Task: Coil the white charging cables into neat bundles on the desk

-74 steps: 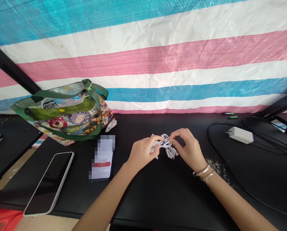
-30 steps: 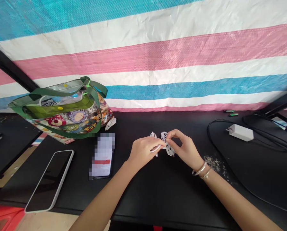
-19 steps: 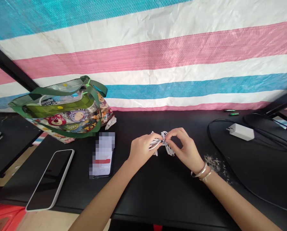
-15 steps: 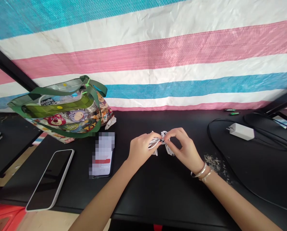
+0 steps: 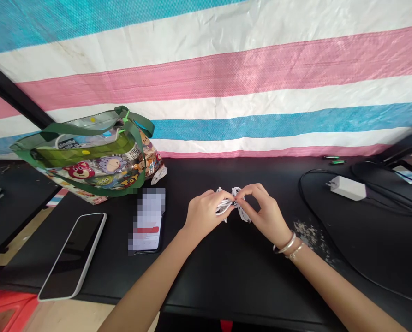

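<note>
A white cable [image 5: 242, 212], looped into a bundle, is held between my two hands just over the black table [image 5: 219, 276]. My left hand [image 5: 206, 210] is closed around the left loops of the bundle. At the bundle's middle, the thumb and forefinger of my right hand [image 5: 264, 210] pinch together where the loops are gathered. What exactly those fingertips grip is too small to make out, but they touch the cable. Loops stick out on both sides of the pinched middle.
Left of my hands lie a lit phone [image 5: 148, 221] and a dark-screened phone [image 5: 72, 258] with a pale edge. Behind them stands a cartoon-print bag [image 5: 105, 161]. To the right are a white charger [image 5: 348, 188], black cables [image 5: 313, 210] and small pale crumbs [image 5: 307, 233].
Both hands stay at nearly the same place with the white cable. The fingertips have shifted slightly at the bundle's middle, and the view has moved a little.
</note>
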Tool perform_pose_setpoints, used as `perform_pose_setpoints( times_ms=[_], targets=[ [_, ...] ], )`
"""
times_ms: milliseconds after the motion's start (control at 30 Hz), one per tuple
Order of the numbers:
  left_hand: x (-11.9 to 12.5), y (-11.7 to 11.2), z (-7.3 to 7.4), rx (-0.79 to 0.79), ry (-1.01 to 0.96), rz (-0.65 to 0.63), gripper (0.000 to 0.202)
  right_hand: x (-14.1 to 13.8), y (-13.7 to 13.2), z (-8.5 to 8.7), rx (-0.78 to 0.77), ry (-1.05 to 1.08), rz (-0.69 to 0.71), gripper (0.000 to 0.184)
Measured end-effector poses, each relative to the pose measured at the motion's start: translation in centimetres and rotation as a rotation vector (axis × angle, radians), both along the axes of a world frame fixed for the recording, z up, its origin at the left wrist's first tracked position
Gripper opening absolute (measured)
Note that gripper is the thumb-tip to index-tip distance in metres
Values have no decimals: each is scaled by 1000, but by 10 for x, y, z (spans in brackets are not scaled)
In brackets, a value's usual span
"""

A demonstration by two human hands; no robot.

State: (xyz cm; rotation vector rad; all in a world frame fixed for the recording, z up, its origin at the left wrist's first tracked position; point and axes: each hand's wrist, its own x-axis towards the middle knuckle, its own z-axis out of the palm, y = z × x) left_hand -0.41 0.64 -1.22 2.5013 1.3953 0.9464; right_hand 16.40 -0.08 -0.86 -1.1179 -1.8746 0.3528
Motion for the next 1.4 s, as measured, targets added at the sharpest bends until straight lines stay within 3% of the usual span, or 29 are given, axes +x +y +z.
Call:
perform_pose_setpoints(
  times_ms=[533, 800, 1067, 1400],
  targets=[
    [5, -3, 0, -17, 13, 16, 6, -7, -8, 4, 43, 112, -18, 17],
    [5, -3, 2, -108, 33, 68, 6, -9, -11, 7, 115, 70, 93, 21],
    [3, -2, 7, -164, -23, 74, 5, -4, -7, 5, -13, 229, 115, 17],
    [4, -1, 6, -124, -94, -86, 19, 3, 6, -4, -155, 513, -34, 13]
  ],
)
